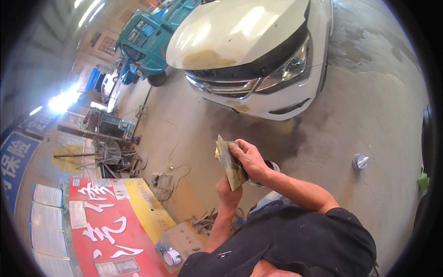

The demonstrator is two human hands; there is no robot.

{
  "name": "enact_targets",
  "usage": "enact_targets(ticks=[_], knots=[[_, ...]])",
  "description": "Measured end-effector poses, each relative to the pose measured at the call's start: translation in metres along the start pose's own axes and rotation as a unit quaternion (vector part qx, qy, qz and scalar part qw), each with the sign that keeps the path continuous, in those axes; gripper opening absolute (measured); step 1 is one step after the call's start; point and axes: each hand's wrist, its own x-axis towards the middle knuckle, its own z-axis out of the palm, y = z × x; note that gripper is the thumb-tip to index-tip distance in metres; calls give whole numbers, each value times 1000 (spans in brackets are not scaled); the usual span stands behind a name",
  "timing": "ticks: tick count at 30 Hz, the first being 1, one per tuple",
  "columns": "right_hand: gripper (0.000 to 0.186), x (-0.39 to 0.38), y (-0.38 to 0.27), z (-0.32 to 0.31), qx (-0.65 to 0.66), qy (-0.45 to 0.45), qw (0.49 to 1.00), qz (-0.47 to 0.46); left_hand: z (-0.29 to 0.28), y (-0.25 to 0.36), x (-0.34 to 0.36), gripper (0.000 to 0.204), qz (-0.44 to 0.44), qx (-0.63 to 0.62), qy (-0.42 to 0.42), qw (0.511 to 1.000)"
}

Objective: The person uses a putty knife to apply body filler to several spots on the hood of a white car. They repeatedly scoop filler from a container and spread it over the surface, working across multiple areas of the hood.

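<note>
Left hand (229, 191): fingers mostly hidden by plate (230, 166); grip unreadable. Right hand (250, 159): thumb shows, other fingertips out of sight. Yellow paste (217, 153): only a sliver past plate's edge. Pale rim (276, 166): mostly covered by forearm (302, 188), kind unclear. Car (295, 104), truck (156, 51): cut by top edge. Green thing (422, 180), far right: too little shows. Papers (46, 218): 4 seen, print too small.

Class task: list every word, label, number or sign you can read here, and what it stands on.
Wording described, not copied.
Red board: large white characters, legible.
Blue sign: large white characters, legible.
White sheets: print too small to read.
White tub: label too small to read.
Black shirt: small mark, too small to read.
Yellow panel: faint marks, unreadable.
</note>
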Motion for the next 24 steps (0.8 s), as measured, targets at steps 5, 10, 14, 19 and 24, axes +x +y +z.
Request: enact_targets(ticks=[5,10,14,19,24], knots=[[30,-9,-24,-26,-2,26,999,-26,37,3,19,28,39,-60,-42,997],[27,5,-63,-51,15,58,994,-89,77,13,48,27,17,-81,-49,995],[23,25,-105,-90,-21,94,977,-190,116,26,85,23,-111,-139,-42,983],[12,59,-188,-152,-363,115,823,-421,164,30,141,22,-252,-468,-50,845],[30,108,-251,-183,-490,32,736,-467,222,30,188,25,-298,-603,-123,730]])
